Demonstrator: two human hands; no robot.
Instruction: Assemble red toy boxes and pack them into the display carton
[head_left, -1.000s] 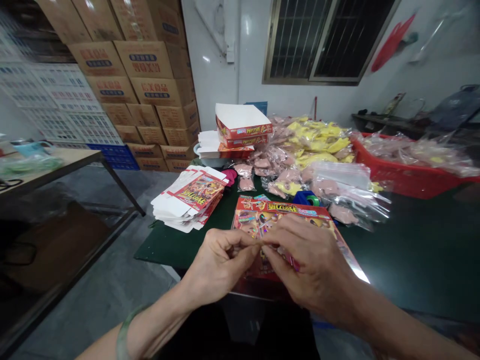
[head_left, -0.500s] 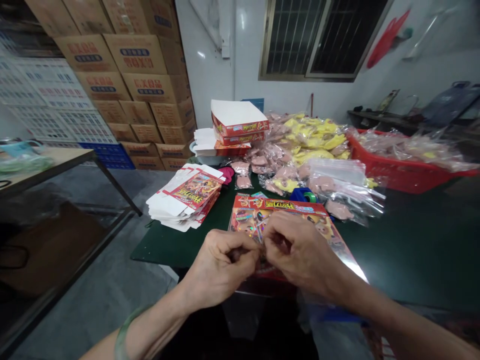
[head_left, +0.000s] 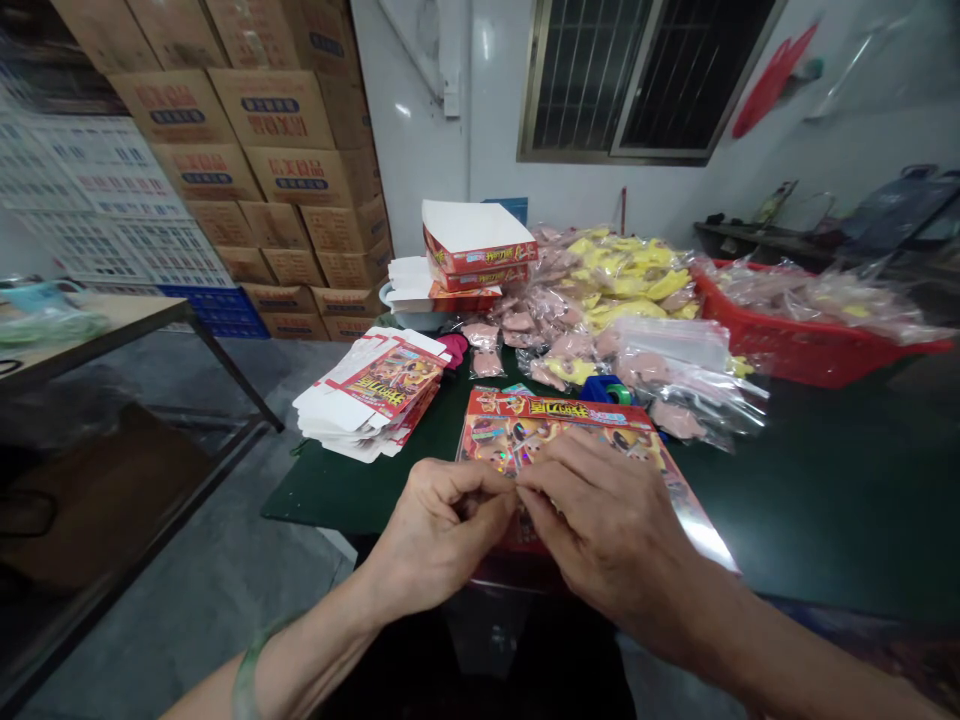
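My left hand [head_left: 442, 530] and right hand [head_left: 619, 515] pinch fingertips together, on what I can't tell remotely; a slip could scuff the glossy red rectangular printed package [head_left: 487, 440] beneath them.

This looks like a small packing workshop: brown cardboard cartons with red and blue printing [head_left: 296, 180] rise against the wall next to white slotted plastic crates [head_left: 112, 190]. On a dark green-topped worktable [head_left: 817, 500] sit flat white-and-red printed boxes [head_left: 375, 390], a glossy red printed package [head_left: 574, 410], clear-bagged pink and yellow pieces [head_left: 626, 280] and a blue tape dispenser [head_left: 600, 388].
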